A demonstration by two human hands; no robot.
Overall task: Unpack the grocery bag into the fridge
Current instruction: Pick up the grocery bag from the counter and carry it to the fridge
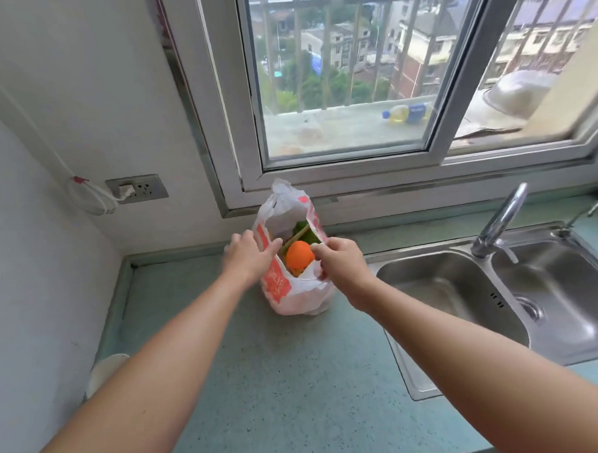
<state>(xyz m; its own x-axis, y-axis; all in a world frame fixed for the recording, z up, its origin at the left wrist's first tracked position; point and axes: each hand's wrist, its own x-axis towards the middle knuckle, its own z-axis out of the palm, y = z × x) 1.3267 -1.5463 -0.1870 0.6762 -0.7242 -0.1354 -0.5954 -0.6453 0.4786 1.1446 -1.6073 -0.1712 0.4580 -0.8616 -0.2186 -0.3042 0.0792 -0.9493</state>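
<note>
The bag (295, 288) stands on the counter (280, 381), just before the window (336, 87) and left of the sink (499, 303). In it an orange (299, 254) lies before some greens (303, 233). The left hand (246, 259) is at the bag's left edge, the right hand (344, 267) at its right. A socket (137, 189) is on the wall to the left

Two bare forearms are seen, both reaching toward the grocery bag (294, 260). No sleeves, watch, rings or gloves are worn on the visible parts. The left hand (246, 259), on the bag's left side, is shown from the back, with short, unpainted nails. The right hand (344, 265), on the bag's right side, is likewise uncovered. Both arms are cut off by the lower edge.
</note>
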